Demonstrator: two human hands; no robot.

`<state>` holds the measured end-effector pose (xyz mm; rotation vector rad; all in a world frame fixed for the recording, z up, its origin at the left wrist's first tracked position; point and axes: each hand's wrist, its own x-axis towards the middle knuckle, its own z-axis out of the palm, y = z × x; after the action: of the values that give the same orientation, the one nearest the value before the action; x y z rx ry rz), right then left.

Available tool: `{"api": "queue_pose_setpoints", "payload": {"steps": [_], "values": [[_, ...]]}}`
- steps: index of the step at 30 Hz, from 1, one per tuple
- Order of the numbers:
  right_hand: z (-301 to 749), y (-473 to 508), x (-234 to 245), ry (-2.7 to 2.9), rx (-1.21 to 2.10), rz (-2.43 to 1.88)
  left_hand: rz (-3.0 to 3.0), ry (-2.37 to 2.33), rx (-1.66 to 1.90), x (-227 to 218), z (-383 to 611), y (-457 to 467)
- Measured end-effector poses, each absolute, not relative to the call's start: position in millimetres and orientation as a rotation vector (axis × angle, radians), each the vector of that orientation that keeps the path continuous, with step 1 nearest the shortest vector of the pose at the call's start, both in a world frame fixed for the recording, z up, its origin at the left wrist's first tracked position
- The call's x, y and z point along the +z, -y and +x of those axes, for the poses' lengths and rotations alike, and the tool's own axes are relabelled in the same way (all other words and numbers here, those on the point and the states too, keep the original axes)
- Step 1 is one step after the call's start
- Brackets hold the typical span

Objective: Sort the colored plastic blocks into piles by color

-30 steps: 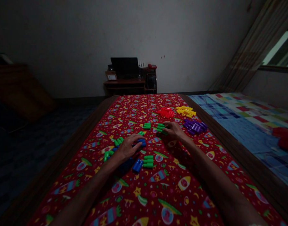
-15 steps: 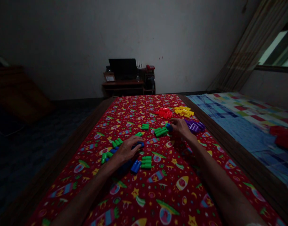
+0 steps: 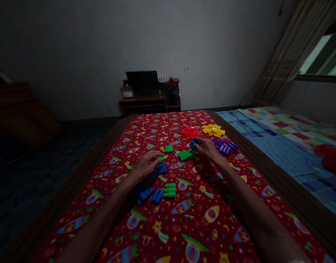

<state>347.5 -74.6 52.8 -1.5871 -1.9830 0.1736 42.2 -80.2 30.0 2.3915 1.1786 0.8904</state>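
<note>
My left hand (image 3: 147,163) has its fingertips closed on a green toy block (image 3: 161,159). Blue blocks (image 3: 161,168) lie just below those fingers, and more blue blocks (image 3: 144,196) sit near the wrist, partly hidden by my forearm. My right hand (image 3: 208,147) pinches a blue toy block (image 3: 194,142) between thumb and fingers, just beyond a green block group (image 3: 185,155). A purple block pile (image 3: 226,147) is right beside that hand. Between the hands lies a small green block (image 3: 168,148). Closer to me, a green block (image 3: 170,190) rests by a blue one (image 3: 158,196).
Red blocks (image 3: 191,132) and yellow blocks (image 3: 213,130) lie farther back on the patterned red cloth (image 3: 195,233). Along the right side is a bed with a checked blue sheet (image 3: 261,146). A desk (image 3: 143,99) with a dark monitor (image 3: 142,82) stands against the wall.
My left hand has left the blue block and moved slightly forward onto the green one. My right hand has shifted a little left and away from me with the blue block.
</note>
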Motion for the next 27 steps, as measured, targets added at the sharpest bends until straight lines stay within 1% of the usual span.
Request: {"api": "queue_pose_setpoints", "payload": {"steps": [2, 6, 9, 11, 12, 16, 18, 21, 24, 27], "values": [[333.8, 80.6, 59.5, 2.039, 0.291, -1.439, 2.378, -1.22, 0.875, 29.4, 47.9, 61.7], [289.8, 105.5, 58.8, 2.263, 0.644, -1.111, 2.429, -1.309, 0.819, 19.0, 66.8, 24.4], [263.1, 121.8, 50.5, 2.436, 0.757, -0.907, 2.518, -1.244, 0.707, 5.1, 79.3, 7.4], [260.5, 121.8, 44.6, 2.458, 0.717, -0.866, 2.573, -1.202, 0.649, -3.6, 83.5, 2.8], [265.1, 118.1, 41.3, 2.435, 0.648, -0.891, 2.597, -1.2, 0.658, -6.9, 84.5, 2.3], [307.6, 90.5, 22.2, 2.333, 0.165, -1.19, 2.672, -1.155, 0.887, -11.5, 89.2, 10.1], [327.0, 79.4, 12.6, 2.357, 0.037, -1.325, 2.688, -1.073, 0.926, -9.9, 97.1, 18.6], [336.6, 74.1, 11.1, 2.454, 0.062, -1.411, 2.688, -1.025, 0.79, -4.9, 116.4, 33.0], [333.7, 77.7, 26.8, 2.496, 0.124, -1.447, 2.691, -1.059, 0.621, 2.7, 133.1, 43.5], [339.7, 80.1, 45.5, 2.483, 0.118, -1.531, 2.657, -1.104, 0.629, 11.4, 135.9, 46.6]]}}
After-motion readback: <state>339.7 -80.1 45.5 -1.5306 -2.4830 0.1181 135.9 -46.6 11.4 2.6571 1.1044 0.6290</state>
